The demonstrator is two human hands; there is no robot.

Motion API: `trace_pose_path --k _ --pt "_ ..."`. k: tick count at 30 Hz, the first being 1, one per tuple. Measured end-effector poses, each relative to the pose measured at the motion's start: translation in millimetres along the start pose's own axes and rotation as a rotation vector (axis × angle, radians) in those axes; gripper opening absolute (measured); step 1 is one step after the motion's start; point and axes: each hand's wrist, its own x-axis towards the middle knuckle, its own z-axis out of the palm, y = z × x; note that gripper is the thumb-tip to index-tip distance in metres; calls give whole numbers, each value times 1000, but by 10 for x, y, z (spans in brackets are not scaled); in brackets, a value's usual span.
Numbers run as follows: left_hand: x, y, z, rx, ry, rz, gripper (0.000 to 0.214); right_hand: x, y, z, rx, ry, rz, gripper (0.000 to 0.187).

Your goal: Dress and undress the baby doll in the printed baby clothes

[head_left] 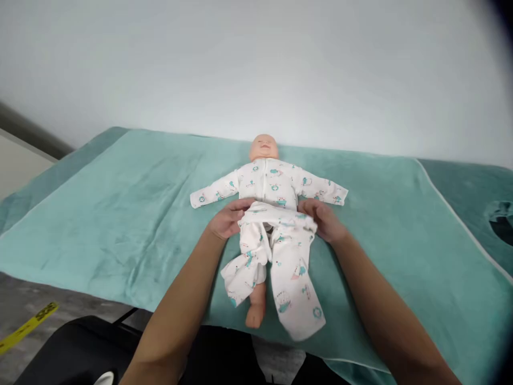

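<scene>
A baby doll (264, 146) lies on its back, head toward the wall, in a white printed long-sleeved top (269, 181). Matching baby pants (294, 267) cover its hips and legs, their upper edge bunched in a fold across the waist. At the left side of that fold, my left hand (229, 219) has its fingers curled against the cloth. My right hand (324, 220) grips the opposite side, fingertips partly hidden by the fabric. One bare foot (255, 313) sticks out of the left pant leg; the other foot is hidden inside the longer, flat leg.
A teal cloth (120, 214) with some creases covers the table, which stands against a pale wall (256, 64). Below the near edge are a black seat (76, 353) and yellow tape (28, 327) on the grey floor. A dark patch (502, 220) shows at far right.
</scene>
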Motion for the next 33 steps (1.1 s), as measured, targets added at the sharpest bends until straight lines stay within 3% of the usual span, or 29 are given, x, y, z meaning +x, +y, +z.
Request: trace_pose_path --k 2,6,10,13,16,18,21,24,28,31,33 --pt "22 -53 -71 -16 14 -17 54 -16 4 35 20 36 -114 49" --pt "55 -109 -61 -87 -22 49 45 -90 -69 153 -123 91 -182 45" --pt "58 -126 12 -137 -53 101 37 -158 -434 481 -291 38 -260 44" --pt "45 -136 42 -150 -16 119 41 -98 -746 842 -504 -149 -113 32" --pt "41 -169 42 -202 24 181 43 30 -779 1055 -615 -306 51 26" --pt "47 -192 34 -246 41 221 41 98 -637 1044 -487 -270 78 30" --pt "40 -184 44 -240 48 207 37 128 -402 896 -168 -50 122 38" --pt "-26 -113 94 -110 -52 150 46 106 -332 798 122 38 112 30" --pt "-141 -55 178 198 -156 85 57 66 -356 800 262 8 8 25" --pt "-156 -132 194 232 -55 143 39 26 -350 781 185 -58 -1 24" --pt "-131 -217 181 94 26 199 37 5 -368 754 76 -218 30 33"
